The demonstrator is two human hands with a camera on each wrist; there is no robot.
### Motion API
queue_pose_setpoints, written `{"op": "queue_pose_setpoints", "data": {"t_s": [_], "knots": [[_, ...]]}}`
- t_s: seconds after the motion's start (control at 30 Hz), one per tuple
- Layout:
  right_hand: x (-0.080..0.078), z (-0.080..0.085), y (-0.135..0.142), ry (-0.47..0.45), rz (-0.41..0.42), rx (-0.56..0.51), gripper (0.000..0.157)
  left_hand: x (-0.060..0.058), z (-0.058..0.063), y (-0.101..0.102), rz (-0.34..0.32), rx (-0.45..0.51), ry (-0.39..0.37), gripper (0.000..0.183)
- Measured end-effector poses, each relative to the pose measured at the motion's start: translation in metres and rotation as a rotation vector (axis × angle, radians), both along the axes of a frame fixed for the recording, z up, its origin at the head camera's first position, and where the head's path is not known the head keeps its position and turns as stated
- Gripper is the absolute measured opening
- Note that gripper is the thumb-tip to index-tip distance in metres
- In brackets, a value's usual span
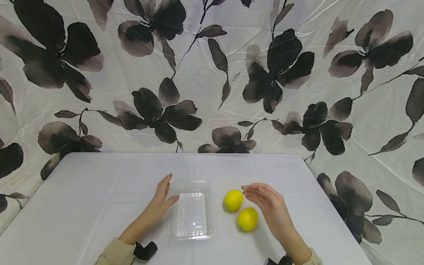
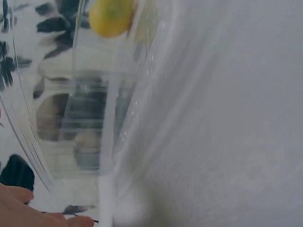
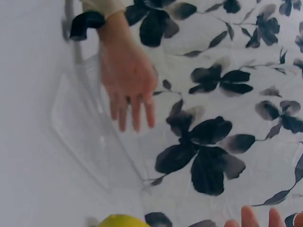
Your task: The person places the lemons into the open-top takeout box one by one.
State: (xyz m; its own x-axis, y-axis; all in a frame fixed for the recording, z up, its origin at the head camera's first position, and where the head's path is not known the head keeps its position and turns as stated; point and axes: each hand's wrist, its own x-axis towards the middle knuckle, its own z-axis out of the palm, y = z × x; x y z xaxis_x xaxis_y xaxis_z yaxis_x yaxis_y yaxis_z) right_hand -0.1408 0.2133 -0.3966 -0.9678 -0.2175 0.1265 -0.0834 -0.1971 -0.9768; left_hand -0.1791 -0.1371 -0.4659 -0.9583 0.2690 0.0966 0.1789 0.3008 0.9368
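Observation:
A clear plastic container sits on the white table, its hollow facing up. My left hand is at its left side, thumb over the rim and fingers stretched forward. Two yellow lemons lie to the right of the container, one a little nearer to me. Beside them is my right hand, fingers extended and fingertips close to the farther lemon; nothing is in its grasp. In the left wrist view, a lemon shows through the container wall. The right wrist view has my left hand with fingers spread apart.
The white-covered table ends at a back edge against a hanging cloth printed with dark flowers. Black wrist mounts sit at both sleeves, low over the front of the table.

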Motion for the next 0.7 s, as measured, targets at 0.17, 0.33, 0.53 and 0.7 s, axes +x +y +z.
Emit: {"op": "queue_pose_setpoints", "data": {"t_s": [0.17,0.33,0.53,0.7], "knots": [[0.004,-0.012,0.006,-0.064,-0.048,0.141,0.039,0.021,0.005,0.004,-0.001,-0.071,0.142,0.078],[0.009,-0.023,0.007,-0.159,-0.102,0.255,0.038,0.042,0.003,0.005,-0.022,-0.267,0.3,0.084],[0.011,-0.036,0.007,-0.202,-0.136,0.249,0.043,0.06,0.0,0.009,0.041,-0.61,0.443,0.096],[0.012,-0.047,0.005,-0.206,-0.154,0.3,0.053,0.066,-0.001,0.012,0.088,-0.754,0.522,0.103]]}}
